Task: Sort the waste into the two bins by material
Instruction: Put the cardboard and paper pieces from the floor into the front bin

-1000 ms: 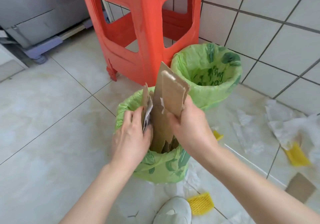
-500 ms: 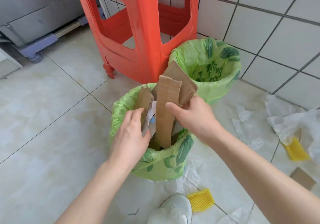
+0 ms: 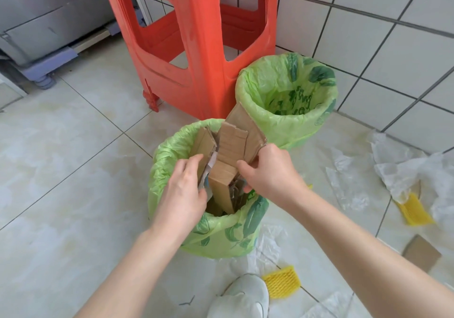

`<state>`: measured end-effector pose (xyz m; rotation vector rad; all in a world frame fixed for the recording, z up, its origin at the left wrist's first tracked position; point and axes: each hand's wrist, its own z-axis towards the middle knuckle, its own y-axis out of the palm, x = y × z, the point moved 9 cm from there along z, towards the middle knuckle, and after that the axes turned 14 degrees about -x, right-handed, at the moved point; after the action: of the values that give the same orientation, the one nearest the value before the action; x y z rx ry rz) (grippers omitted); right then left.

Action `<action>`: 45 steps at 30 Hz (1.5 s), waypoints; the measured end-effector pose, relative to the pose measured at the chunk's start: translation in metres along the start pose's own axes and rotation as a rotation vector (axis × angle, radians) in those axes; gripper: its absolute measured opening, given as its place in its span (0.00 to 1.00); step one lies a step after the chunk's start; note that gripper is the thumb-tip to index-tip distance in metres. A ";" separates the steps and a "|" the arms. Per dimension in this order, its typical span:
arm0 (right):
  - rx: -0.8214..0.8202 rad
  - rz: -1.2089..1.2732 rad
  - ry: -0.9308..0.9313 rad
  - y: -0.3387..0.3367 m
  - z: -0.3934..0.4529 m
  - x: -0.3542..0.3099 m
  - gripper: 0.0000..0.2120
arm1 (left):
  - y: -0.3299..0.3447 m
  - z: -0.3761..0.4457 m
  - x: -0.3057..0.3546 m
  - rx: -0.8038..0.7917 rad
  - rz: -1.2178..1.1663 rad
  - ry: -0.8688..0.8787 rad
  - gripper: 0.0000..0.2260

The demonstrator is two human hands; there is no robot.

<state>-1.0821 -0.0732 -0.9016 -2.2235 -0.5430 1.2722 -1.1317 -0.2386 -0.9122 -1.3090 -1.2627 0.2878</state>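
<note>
Your left hand (image 3: 183, 190) and right hand (image 3: 270, 170) each grip brown cardboard strips (image 3: 232, 143), packing them into the near green-lined bin (image 3: 169, 155). Next, push down, let go.

Both hands, left hand (image 3: 183, 190) and right hand (image 3: 272, 172), grip cardboard pieces (image 3: 232, 150) standing in the near bin (image 3: 169, 170), centre frame.

Matt corrugated cardboard (image 3: 232, 145), glossy bin liner (image 3: 169, 160)
</note>
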 end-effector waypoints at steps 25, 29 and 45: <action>-0.119 0.170 -0.017 0.013 0.000 0.011 0.10 | 0.008 0.005 0.026 0.008 0.224 0.018 0.35; -0.069 0.171 -0.044 -0.006 -0.004 0.009 0.15 | 0.004 0.003 0.031 -0.006 0.196 0.012 0.30; 0.110 0.210 0.230 -0.069 -0.088 0.192 0.07 | 0.036 -0.036 0.158 0.121 0.075 0.471 0.09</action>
<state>-0.9192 0.0700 -0.9500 -2.3392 -0.1524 1.0949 -1.0272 -0.1247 -0.8509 -1.2306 -0.7878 0.0965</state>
